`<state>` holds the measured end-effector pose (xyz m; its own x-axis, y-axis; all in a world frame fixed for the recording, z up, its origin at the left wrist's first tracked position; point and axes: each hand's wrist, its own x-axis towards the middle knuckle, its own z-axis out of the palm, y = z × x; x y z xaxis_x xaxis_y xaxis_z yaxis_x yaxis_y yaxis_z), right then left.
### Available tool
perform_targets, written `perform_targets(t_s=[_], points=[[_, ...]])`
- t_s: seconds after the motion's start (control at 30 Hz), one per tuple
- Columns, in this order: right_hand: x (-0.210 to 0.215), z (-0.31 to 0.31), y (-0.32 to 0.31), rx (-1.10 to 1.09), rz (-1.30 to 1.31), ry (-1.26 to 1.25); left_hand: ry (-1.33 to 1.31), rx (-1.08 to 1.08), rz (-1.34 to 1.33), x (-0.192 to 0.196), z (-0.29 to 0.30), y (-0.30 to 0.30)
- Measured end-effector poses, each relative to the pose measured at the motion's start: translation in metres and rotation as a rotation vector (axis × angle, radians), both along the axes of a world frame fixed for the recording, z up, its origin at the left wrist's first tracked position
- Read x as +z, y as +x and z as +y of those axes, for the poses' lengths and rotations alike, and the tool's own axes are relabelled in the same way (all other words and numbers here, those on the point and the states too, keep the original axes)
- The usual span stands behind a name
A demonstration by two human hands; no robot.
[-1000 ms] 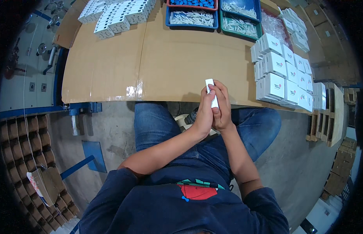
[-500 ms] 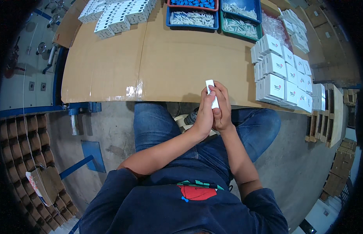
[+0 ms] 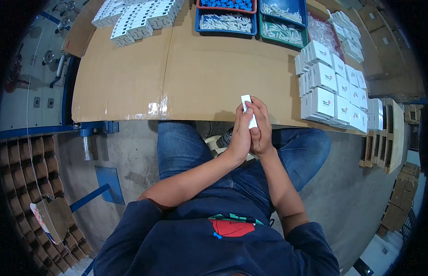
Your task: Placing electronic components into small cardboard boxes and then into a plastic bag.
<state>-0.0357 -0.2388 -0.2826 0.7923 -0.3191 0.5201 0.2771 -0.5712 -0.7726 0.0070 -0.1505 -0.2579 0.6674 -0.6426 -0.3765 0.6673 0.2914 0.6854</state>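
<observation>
- A slim white box (image 3: 246, 99) is clasped between the left hand (image 3: 242, 134) and right hand (image 3: 263, 129) — fingers closed around it.
- It is held by the cardboard-covered table's (image 3: 214, 73) near edge.

The tabletop (image 3: 126, 78) in front of me is covered with flat brown cardboard (image 3: 214, 69), a seam running from front to back and glossy clear tape (image 3: 153, 108) at the near edge. At the far left sit rows of white rectangular blocks with dark marks (image 3: 145, 20). Toward the far side, a blue plastic tray (image 3: 225, 32) and a green plastic tray (image 3: 283, 42) stand side by side. White square boxes with small red marks (image 3: 322, 100) are stacked along the right.
</observation>
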Motion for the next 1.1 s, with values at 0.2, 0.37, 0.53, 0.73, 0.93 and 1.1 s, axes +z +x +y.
perform_targets(t_s=[0.2, 0.37, 0.53, 0.73, 0.93, 1.1], points=[[-0.003, -0.001, 0.000, 0.007, -0.004, -0.017, -0.006, 0.005, 0.005, -0.004, 0.000, 0.000], [-0.003, 0.000, 0.000, 0.001, -0.008, -0.011, -0.002, 0.011, 0.031, 0.000, 0.001, -0.001], [-0.005, 0.002, 0.002, -0.001, -0.035, -0.008, 0.008, 0.036, 0.042, -0.005, 0.001, -0.001], [-0.005, 0.001, 0.002, 0.001, -0.041, -0.019, -0.009, 0.040, 0.062, -0.007, 0.000, -0.002], [0.000, 0.000, 0.004, 0.026, -0.022, 0.006, -0.016, 0.083, 0.026, -0.014, -0.003, -0.002], [0.004, -0.005, 0.004, 0.017, 0.083, -0.009, -0.047, 0.027, 0.149, -0.016, -0.003, 0.008]])
